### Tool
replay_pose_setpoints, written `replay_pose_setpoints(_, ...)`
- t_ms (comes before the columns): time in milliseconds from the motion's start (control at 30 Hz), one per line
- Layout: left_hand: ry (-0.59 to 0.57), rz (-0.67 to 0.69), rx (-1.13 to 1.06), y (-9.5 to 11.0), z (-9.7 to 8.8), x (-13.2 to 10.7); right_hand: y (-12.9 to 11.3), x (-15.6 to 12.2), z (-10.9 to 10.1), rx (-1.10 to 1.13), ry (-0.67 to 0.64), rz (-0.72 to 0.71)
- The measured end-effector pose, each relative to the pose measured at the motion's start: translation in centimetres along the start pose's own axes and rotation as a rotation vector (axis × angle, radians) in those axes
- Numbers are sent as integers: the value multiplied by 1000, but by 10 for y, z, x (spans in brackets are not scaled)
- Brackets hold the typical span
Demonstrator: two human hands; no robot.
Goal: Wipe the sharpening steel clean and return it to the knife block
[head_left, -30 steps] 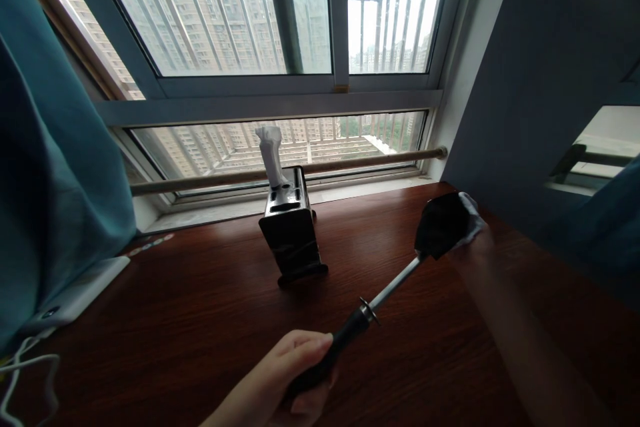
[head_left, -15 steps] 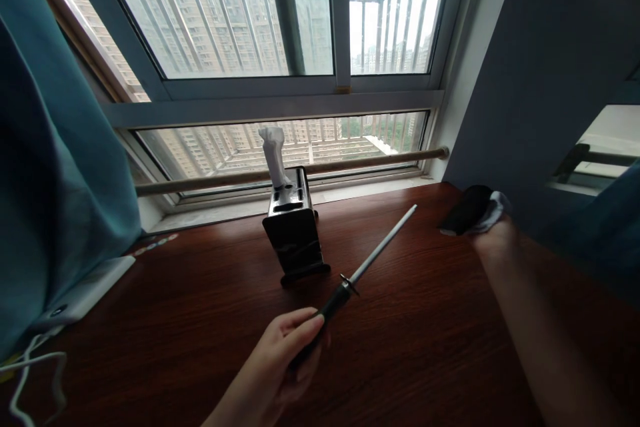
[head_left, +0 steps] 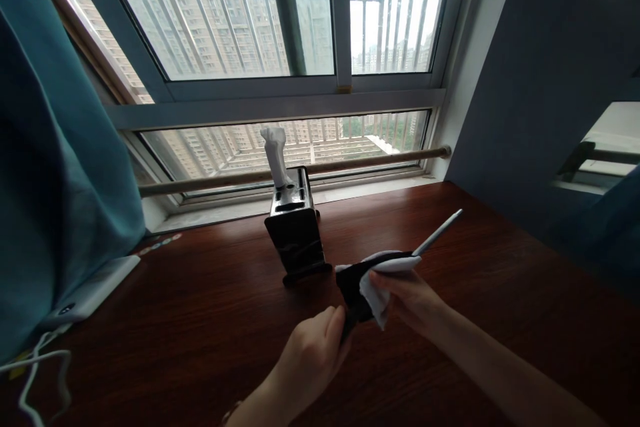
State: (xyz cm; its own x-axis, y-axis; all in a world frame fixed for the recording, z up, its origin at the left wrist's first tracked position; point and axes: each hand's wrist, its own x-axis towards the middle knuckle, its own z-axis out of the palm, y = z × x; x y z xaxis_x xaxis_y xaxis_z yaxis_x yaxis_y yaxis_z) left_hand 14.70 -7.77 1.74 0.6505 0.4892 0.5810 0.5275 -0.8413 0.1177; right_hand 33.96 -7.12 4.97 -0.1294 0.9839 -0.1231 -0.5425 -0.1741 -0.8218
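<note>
My left hand [head_left: 313,343] is closed round the dark handle of a honing steel [head_left: 439,231], whose thin rod points up and to the right. A black and white cloth [head_left: 375,283] is folded about the lower rod, held there by my right hand [head_left: 410,297]. The cloth hides the guard and part of the rod; only the far end sticks out. Just beyond the cloth stands a black knife block [head_left: 296,240] with slots in its top. One white-handled thing [head_left: 276,157] stands up out of it, its handle looking wrapped.
The dark red wooden table [head_left: 200,320] reaches to the window sill. A wooden rail [head_left: 350,165] crosses before the window. At left hang a blue curtain [head_left: 75,133], a white power strip [head_left: 93,293] and white cables [head_left: 37,363]. A wall rises at right.
My right hand has come in from the far right with the cloth, which now wraps the rod. My left hand has moved slightly right with the honing steel.
</note>
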Motion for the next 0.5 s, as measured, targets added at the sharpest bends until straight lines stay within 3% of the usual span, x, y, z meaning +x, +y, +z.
replay_pose_setpoints(233,96,15,170,-9,-4,-1,3,4,-11,-121,13,56)
replay_pose_setpoints(500,103,73,324,-16,-9,1,9,7,-8,-96,52,15)
